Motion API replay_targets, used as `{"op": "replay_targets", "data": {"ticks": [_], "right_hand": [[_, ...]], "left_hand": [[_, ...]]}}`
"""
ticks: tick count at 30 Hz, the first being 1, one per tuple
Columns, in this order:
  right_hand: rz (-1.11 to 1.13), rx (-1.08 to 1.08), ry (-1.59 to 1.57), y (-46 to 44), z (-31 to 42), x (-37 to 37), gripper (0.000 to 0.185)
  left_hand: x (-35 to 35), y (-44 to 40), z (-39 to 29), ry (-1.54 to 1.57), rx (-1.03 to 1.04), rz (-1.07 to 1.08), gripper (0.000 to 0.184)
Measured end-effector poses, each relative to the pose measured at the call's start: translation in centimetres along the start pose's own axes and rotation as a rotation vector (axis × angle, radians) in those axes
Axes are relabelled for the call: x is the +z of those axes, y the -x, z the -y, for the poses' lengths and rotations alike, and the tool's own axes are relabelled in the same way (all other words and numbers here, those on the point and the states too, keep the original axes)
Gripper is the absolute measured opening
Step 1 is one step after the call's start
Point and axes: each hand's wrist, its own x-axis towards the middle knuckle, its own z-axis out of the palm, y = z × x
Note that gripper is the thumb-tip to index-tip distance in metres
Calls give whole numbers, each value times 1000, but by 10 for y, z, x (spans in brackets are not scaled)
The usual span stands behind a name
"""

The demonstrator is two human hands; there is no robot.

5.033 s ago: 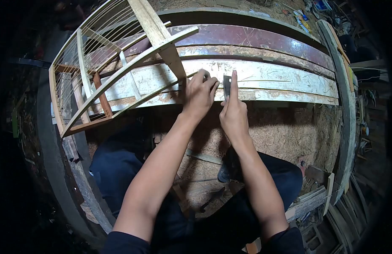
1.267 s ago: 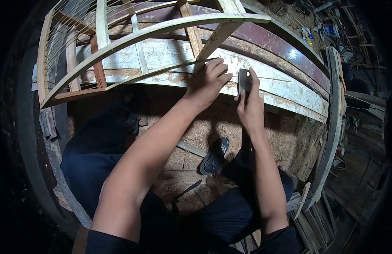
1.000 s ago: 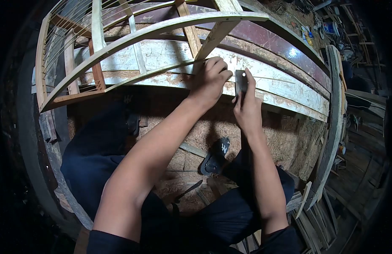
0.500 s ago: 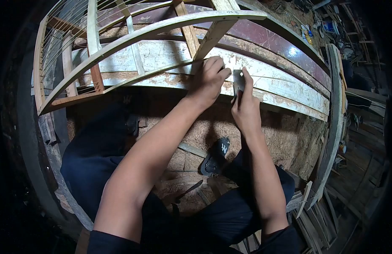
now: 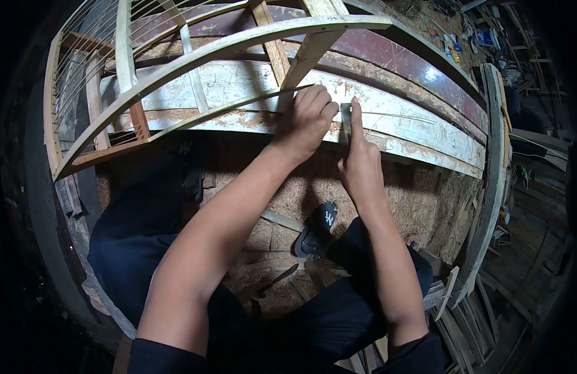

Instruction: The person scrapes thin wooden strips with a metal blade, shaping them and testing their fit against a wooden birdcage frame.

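My left hand (image 5: 307, 121) is closed beside the end of the lower rail of a curved wooden frame (image 5: 207, 50). Its thumb and finger are pinched together, and what lies between them is hidden. Just to the right, my right hand (image 5: 363, 165) grips a flat metal blade (image 5: 346, 118), held upright with the index finger stretched along it. The blade's top is close to my left fingertips. A thin light strip (image 5: 403, 115) runs rightward from the blade over a worn white board (image 5: 438, 140). Most of the blade's lower part is covered by my right hand.
Thin rods (image 5: 82, 68) span the left end of the frame. Below, a foot in a dark sandal (image 5: 316, 230) rests on the debris-covered floor, near a dark-bladed knife (image 5: 279, 280). A wooden post (image 5: 491, 187) rises at the right, with wooden slats (image 5: 469, 340) piled beside it.
The wooden frame has shifted slightly left, its left end dipping. The blade has turned more edge-on, and my right index finger is straighter. My left hand is nearly still.
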Motion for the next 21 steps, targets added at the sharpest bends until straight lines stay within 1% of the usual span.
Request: {"op": "replay_targets", "data": {"ticks": [4,6,7,9,13,15,16,18,20,21], "right_hand": [[20,16,25,-7,6,-5,112],[22,-13,46,-9,10,-5,107],[24,-15,47,-11,12,-8,107],[60,2,85,-14,15,-12,106],[81,-2,39,-19,12,-12,106],[66,-9,78,-20,12,-10,106],[67,-13,77,-20,11,-10,106],[92,-16,37,-22,8,-13,104],[79,-43,43,-27,7,-13,102],[69,-67,47,-29,6,-12,100]], "left_hand": [[-4,-2,1,26,-21,32,9],[-6,-4,2,32,-43,53,10],[-7,-4,2,31,-46,51,10],[-10,-4,0,101,-105,118,19],[-13,-7,4,72,-115,137,19],[-11,-8,6,163,-121,120,21],[-11,-8,8,160,-122,119,21],[-10,-10,12,151,-87,150,22],[-7,-9,14,158,-90,136,22],[-5,-8,16,213,-104,201,23]]}}
